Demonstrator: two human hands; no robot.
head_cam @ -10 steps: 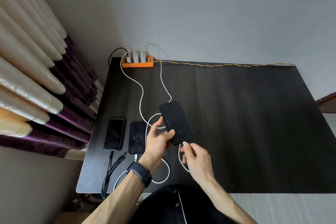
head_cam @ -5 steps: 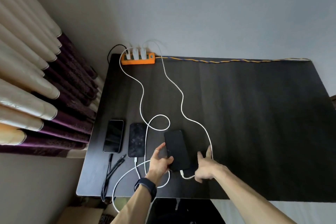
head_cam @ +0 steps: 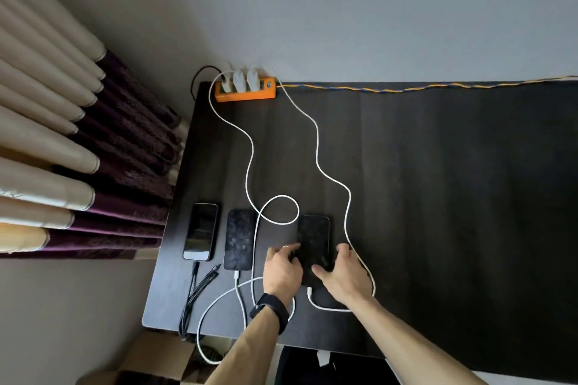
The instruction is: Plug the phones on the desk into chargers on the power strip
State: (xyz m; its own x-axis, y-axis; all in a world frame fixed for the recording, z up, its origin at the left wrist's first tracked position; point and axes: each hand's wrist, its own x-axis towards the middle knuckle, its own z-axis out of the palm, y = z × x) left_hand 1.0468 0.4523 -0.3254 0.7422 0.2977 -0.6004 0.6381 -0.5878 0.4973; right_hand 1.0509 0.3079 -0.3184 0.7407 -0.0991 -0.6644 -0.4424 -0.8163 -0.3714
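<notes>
Rightmost phone [head_cam: 313,237] lies flat on worktop [head_cam: 438,197], white cable [head_cam: 317,147] plugged in at its 6 o'clock end. Left hand [head_cam: 283,272] fingers curl on its 9 o'clock edge; right hand [head_cam: 347,275] thumb and fingers clasp its 3 o'clock edge. Power strip [head_cam: 245,93] sits at 11 o'clock.

A dark wooden desk [head_cam: 453,197], right half open to a passing hand. On the left, looping white charger cables [head_cam: 317,147] cross the way to the orange plastic power strip [head_cam: 245,92]; three black phones [head_cam: 239,239] and, seemingly, a black cable bundle [head_cam: 190,300] crowd the near edge.
</notes>
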